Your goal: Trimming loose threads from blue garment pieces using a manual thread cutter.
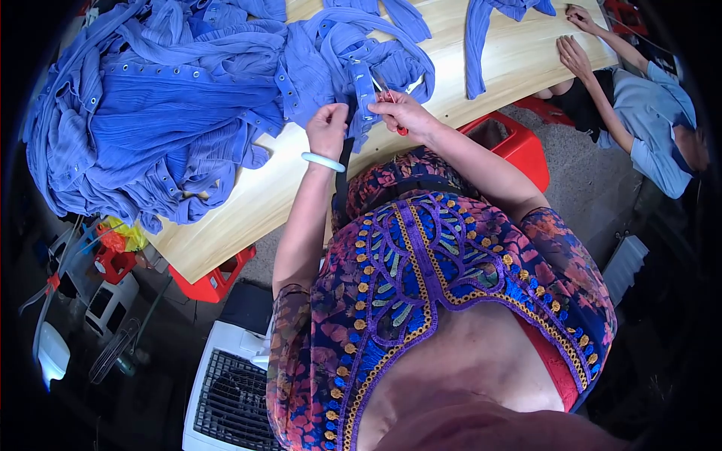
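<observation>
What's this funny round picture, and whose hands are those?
No robot here: a person wears cameras on their head, and this picture comes from the left one, looking down. Its wide lens bends straight edges. On the pale wooden table lies a heap of blue ribbed cloth with metal eyelets. The right hand holds small metal scissors with red handles beside the cloth. The left hand is curled close by; I can't see whether it holds anything. At upper right are another person's hands.

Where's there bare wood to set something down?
On the table, along the near edge left of the left hand, bordered by the heaped blue clothes; also between the blue cloth strip and the co-worker's hands. It's crowded under the heap and around the right hand with its scissors.
</observation>
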Tool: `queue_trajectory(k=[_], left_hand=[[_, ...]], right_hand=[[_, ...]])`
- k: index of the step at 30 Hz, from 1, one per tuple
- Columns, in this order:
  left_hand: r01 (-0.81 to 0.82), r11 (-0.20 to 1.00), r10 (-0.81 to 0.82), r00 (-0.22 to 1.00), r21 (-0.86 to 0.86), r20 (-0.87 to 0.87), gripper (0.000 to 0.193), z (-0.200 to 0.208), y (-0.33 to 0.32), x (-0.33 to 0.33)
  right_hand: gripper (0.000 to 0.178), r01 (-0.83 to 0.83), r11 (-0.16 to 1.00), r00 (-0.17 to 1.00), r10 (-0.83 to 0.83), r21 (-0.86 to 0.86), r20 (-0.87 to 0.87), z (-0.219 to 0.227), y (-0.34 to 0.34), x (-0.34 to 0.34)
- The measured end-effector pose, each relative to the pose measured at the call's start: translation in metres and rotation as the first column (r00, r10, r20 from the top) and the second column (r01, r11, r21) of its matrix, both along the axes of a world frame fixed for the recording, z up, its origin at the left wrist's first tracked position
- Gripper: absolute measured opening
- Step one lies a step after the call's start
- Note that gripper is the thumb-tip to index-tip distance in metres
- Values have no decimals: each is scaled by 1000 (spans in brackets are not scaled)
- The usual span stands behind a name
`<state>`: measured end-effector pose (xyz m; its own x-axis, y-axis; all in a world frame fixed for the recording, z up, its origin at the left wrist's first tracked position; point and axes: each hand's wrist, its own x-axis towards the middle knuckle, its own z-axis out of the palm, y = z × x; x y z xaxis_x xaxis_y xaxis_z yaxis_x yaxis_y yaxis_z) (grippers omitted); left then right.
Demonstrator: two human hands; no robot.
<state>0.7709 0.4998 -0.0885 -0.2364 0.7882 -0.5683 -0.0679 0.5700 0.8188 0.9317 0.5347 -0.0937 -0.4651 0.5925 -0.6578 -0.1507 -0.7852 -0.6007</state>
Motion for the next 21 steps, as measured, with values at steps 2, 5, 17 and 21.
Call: queue_trajectory(k=[2, 5, 17, 21], left_hand=[[48, 997, -46, 998, 55, -44, 19, -3, -4, 7], [81, 995, -76, 993, 55, -87, 21, -16, -7, 11], [189, 979, -152, 933, 82, -325, 15, -19, -4, 9], [88, 996, -88, 994, -13, -71, 13, -5, -2, 11]], right_hand=[[14, -8, 1000, 1000, 8, 16, 20, 2, -2, -3], [15, -36, 997, 997, 31, 69, 70, -3, -4, -6], [17, -66, 989, 982, 40, 136, 186, -10, -9, -8], [18, -59, 988, 982, 33, 141, 183, -14, -9, -8]])
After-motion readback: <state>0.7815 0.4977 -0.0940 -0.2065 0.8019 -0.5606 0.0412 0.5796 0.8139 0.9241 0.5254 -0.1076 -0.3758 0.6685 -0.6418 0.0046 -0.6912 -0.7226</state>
